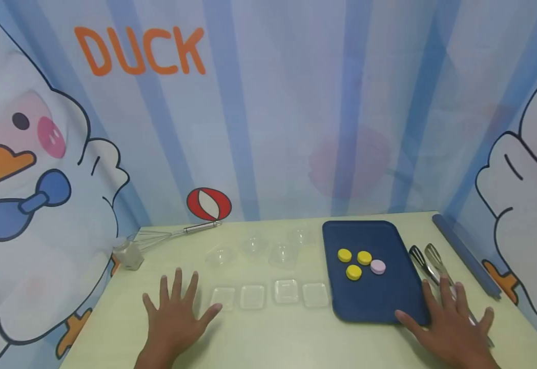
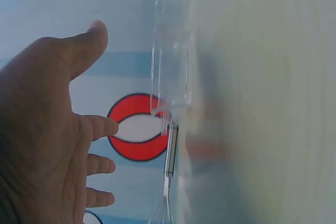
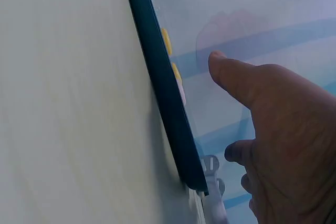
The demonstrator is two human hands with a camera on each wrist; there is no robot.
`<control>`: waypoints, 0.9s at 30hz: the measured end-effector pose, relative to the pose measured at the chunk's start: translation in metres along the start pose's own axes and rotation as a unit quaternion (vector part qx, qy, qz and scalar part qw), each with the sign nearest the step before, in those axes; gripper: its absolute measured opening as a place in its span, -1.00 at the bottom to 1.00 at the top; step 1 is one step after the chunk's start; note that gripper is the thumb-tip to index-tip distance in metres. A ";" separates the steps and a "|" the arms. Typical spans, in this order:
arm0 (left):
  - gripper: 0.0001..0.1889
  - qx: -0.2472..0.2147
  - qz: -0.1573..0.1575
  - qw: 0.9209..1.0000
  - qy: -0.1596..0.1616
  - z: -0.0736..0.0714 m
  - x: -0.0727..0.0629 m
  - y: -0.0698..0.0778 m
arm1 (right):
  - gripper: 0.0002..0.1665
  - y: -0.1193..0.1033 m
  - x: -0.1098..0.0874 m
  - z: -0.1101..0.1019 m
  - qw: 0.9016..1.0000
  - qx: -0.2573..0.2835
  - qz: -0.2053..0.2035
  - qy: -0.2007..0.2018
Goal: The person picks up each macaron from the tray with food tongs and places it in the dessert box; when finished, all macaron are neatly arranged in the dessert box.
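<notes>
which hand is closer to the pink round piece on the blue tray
The right. The right hand is by the near right corner of the blue tray, close to the pink round piece; the left hand is farther off, well left of the tray.

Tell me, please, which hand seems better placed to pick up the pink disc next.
Probably the right hand: it is empty and by the near right corner of the tray, so the pink disc looks closer to it. The left hand, also empty, is farther off.

Soft light, faint diffuse shadows
</notes>
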State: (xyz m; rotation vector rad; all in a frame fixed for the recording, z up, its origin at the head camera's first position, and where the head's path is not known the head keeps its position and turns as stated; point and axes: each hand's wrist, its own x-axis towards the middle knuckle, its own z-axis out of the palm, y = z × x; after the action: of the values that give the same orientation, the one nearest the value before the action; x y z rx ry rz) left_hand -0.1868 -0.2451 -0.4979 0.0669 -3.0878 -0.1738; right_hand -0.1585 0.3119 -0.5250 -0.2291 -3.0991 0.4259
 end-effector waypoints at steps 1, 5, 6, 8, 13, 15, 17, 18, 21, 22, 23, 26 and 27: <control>0.14 0.001 0.010 1.000 0.004 0.000 0.000 0.003 | 0.50 -0.002 0.000 -0.001 1.000 -0.002 -0.004 0.002; 0.11 0.002 0.055 0.998 0.014 -0.001 0.001 0.016 | 0.47 -0.006 0.001 -0.006 1.000 -0.012 -0.019 0.012; 0.09 0.000 0.066 0.998 0.017 -0.001 0.002 0.021 | 0.46 -0.005 0.002 -0.007 1.000 -0.013 -0.023 0.013; 0.08 -0.009 0.087 0.996 0.022 -0.002 0.004 0.031 | 0.44 -0.002 0.004 -0.010 0.999 -0.013 -0.030 0.016; 0.03 -0.026 0.135 0.990 0.027 -0.001 0.012 0.059 | 0.40 0.010 0.017 -0.017 0.999 -0.013 -0.038 0.017; 0.00 -0.032 0.152 0.988 0.024 0.000 0.015 0.070 | 0.38 0.015 0.023 -0.017 0.999 -0.013 -0.039 0.014; -0.03 -0.040 0.169 0.985 0.022 0.002 0.018 0.080 | 0.36 0.019 0.030 -0.018 0.999 -0.011 -0.039 0.013; -0.05 -0.048 0.178 0.983 0.023 0.002 0.020 0.085 | 0.35 0.022 0.032 -0.018 0.999 -0.009 -0.038 0.013; -0.09 -0.065 0.201 0.977 0.025 0.003 0.026 0.099 | 0.32 0.028 0.041 -0.017 0.999 -0.002 -0.038 0.018; -0.09 -0.069 0.209 0.975 0.028 0.004 0.028 0.103 | 0.32 0.030 0.044 -0.017 0.999 0.002 -0.036 0.018; -0.10 -0.074 0.217 0.973 0.028 0.005 0.030 0.107 | 0.32 0.032 0.046 -0.018 0.999 0.005 -0.034 0.016; -0.10 -0.085 0.234 0.968 0.020 0.010 0.036 0.116 | 0.31 0.036 0.052 -0.018 0.999 0.015 -0.029 0.007; -0.10 -0.087 0.239 0.967 0.017 0.013 0.038 0.118 | 0.32 0.038 0.054 -0.018 1.000 0.016 -0.027 0.002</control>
State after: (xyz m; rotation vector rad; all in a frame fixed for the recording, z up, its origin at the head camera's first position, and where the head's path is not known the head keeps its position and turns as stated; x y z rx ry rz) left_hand -0.2297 -0.1279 -0.4955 -0.6638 -2.9282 -0.4107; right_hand -0.2058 0.3602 -0.5187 -0.1453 -3.0829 0.4725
